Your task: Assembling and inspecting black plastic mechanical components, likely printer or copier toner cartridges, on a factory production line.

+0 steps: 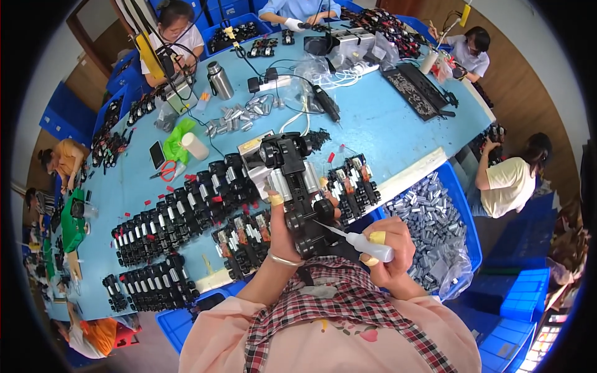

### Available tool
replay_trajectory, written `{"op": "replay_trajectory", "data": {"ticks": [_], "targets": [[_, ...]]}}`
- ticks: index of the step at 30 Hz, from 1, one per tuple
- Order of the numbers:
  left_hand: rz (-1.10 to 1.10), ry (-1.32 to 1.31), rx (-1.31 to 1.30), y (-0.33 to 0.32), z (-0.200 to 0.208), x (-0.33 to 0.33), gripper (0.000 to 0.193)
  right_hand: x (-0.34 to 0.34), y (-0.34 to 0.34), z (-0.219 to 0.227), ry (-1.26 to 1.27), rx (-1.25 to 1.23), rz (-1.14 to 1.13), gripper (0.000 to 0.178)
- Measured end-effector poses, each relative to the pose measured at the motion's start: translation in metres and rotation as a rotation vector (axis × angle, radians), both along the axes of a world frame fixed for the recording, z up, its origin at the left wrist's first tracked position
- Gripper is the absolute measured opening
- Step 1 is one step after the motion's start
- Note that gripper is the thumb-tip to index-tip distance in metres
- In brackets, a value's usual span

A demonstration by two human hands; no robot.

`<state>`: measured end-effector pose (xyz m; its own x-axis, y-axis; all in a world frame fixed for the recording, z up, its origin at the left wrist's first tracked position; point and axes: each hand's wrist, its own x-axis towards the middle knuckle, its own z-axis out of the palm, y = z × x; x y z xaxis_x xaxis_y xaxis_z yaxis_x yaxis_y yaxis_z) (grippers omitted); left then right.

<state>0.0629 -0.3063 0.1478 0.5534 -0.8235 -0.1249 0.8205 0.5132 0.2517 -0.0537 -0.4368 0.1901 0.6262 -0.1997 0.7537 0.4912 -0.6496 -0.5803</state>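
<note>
My left hand point(281, 231) is wrapped round a black toy car chassis point(303, 224), held up in front of me at the table's near edge. The chassis is tilted on end; black wheels show at both ends and a silver motor cylinder along one side. In my right hand point(398, 252) is a small translucent white squeeze bottle point(359, 241). Its thin nozzle points left at the chassis's near end; whether the tip touches cannot be made out. Yellow wraps cover some fingertips on both hands.
Rows of similar chassis point(180, 211) stand on the blue table point(373, 112). A blue bin point(476, 242) of silver cylinders is at my right. Scissors point(168, 170), a steel flask point(220, 81), a black tray point(407, 93) and cables lie farther off. Several people work around.
</note>
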Motion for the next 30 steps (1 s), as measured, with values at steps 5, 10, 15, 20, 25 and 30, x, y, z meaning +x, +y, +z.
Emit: {"op": "replay_trajectory", "data": {"ticks": [5, 10, 15, 20, 25, 30], "targets": [[0.007, -0.001, -0.026, 0.001, 0.003, -0.002, 0.086, 0.001, -0.002, 0.001, 0.006, -0.011, 0.013, 0.032], [0.021, 0.002, -0.012, 0.000, 0.000, -0.002, 0.087, 0.000, -0.003, 0.002, -0.005, -0.001, 0.015, 0.033], [0.034, -0.036, 0.016, -0.002, 0.001, -0.005, 0.087, -0.003, -0.004, 0.002, -0.008, -0.003, 0.018, 0.034], [0.029, -0.043, 0.042, -0.004, 0.001, -0.007, 0.088, -0.005, -0.005, 0.002, -0.001, 0.004, 0.004, 0.035], [0.016, -0.045, 0.023, -0.003, 0.005, -0.006, 0.088, -0.006, -0.004, 0.004, 0.001, 0.018, -0.004, 0.035], [0.059, -0.275, 0.057, 0.001, 0.002, -0.007, 0.095, -0.014, -0.009, 0.008, 0.038, 0.102, 0.021, 0.029]]}}
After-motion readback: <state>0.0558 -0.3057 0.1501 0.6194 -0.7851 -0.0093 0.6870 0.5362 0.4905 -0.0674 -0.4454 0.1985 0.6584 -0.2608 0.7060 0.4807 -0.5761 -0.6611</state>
